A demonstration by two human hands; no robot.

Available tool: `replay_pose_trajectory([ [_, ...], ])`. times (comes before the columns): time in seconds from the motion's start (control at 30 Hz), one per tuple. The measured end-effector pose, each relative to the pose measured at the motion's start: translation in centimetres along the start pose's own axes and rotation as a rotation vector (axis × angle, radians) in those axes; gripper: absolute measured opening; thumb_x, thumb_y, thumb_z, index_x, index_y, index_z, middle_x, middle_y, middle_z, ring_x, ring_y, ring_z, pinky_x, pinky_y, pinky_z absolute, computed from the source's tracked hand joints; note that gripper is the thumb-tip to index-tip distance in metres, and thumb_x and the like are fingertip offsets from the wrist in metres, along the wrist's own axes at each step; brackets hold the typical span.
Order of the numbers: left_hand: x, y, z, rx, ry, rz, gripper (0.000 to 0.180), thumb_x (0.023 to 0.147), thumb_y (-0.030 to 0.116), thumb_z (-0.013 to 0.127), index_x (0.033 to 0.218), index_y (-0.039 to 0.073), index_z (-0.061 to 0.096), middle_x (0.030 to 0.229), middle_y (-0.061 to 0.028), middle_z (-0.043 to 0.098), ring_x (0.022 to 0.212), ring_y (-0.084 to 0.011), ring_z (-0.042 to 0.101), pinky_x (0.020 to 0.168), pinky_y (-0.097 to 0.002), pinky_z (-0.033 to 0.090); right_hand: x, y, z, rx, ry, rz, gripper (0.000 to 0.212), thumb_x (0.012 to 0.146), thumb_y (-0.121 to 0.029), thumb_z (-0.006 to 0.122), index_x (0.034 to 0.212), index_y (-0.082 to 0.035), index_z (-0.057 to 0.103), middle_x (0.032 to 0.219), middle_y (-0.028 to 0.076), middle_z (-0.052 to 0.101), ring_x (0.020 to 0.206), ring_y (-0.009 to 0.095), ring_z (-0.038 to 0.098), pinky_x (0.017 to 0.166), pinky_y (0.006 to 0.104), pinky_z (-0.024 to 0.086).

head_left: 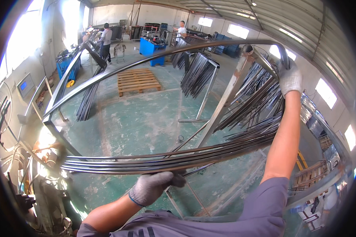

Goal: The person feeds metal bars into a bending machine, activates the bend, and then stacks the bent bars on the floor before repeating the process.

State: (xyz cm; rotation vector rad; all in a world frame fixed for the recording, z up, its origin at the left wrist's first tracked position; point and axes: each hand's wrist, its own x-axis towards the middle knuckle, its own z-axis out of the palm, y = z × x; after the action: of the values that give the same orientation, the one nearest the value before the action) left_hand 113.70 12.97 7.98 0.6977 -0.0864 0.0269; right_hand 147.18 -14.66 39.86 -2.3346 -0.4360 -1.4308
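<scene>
My right hand [290, 78], in a pale work glove with grey fingers, is raised at the upper right. It is closed around one end of a long dark metal bar [174, 50]. From there the bar crosses the view to the far left, where its other end lies by a metal stand [61, 134]. Low in the middle is my gloved left hand [152, 189], just under a bundle of long metal bars [166, 161]. Its fingers point right, loosely stretched, and seem to hold nothing; whether they touch the bundle is unclear.
A rusty upright post [227, 94] stands at right, before racks of hanging bars [257, 91]. Another rack of bars [199, 73] stands farther back. A wooden pallet [138, 81] lies on the green floor. Two people work at the back near a blue machine [152, 49].
</scene>
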Motion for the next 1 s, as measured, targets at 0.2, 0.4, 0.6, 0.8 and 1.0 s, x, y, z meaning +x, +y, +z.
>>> replay_pose_trajectory([
  [0.2,0.0,-0.1,-4.8,0.353,0.367,-0.039,0.034,0.103,0.003,0.067,0.133,-0.011,0.061,0.120,-0.0224,0.076,0.106,-0.0295,0.076,0.095,-0.0412,0.063,0.6,10.7,11.0,-0.389,-0.240,0.276,0.057,0.103,-0.013,0.050,0.160,-0.020,0.051,0.152,0.023,0.060,0.138,0.041,0.061,0.115,0.0491,0.050],
  [0.4,-11.7,-3.5,-13.4,0.230,1.056,0.128,0.034,0.097,0.005,0.071,0.127,-0.008,0.065,0.109,-0.0202,0.077,0.093,-0.0263,0.078,0.084,-0.0387,0.066,-3.3,5.6,20.7,-0.271,0.126,-0.098,0.053,0.103,-0.018,0.056,0.155,-0.009,0.052,0.156,0.018,0.053,0.143,0.034,0.054,0.118,0.0435,0.047],
  [0.6,-26.9,-14.4,-11.9,0.113,1.529,0.247,0.033,0.096,0.009,0.072,0.126,-0.005,0.068,0.103,-0.0131,0.077,0.085,-0.0173,0.074,0.074,-0.0324,0.063,-28.3,-21.7,18.6,0.905,-0.067,-0.425,0.042,0.104,-0.014,0.059,0.145,-0.004,0.058,0.143,0.016,0.060,0.132,0.031,0.059,0.113,0.0410,0.049],
  [0.8,-38.9,-25.2,-2.1,0.045,1.900,0.875,0.028,0.097,0.008,0.066,0.122,-0.004,0.068,0.106,-0.0100,0.076,0.091,-0.0171,0.072,0.083,-0.0323,0.060,-49.6,-37.9,7.4,1.542,-0.710,-0.732,0.032,0.105,-0.010,0.061,0.135,0.001,0.063,0.130,0.014,0.067,0.120,0.028,0.064,0.107,0.0385,0.051],
  [1.0,-51.8,-39.0,20.4,0.647,3.060,0.582,0.017,0.098,0.005,0.068,0.114,0.003,0.071,0.099,-0.0102,0.072,0.087,-0.0177,0.071,0.080,-0.0322,0.058,-66.5,-47.1,-14.8,1.918,-1.258,-1.155,0.025,0.100,-0.006,0.069,0.124,0.003,0.070,0.114,0.011,0.074,0.104,0.023,0.069,0.097,0.0358,0.055],
])
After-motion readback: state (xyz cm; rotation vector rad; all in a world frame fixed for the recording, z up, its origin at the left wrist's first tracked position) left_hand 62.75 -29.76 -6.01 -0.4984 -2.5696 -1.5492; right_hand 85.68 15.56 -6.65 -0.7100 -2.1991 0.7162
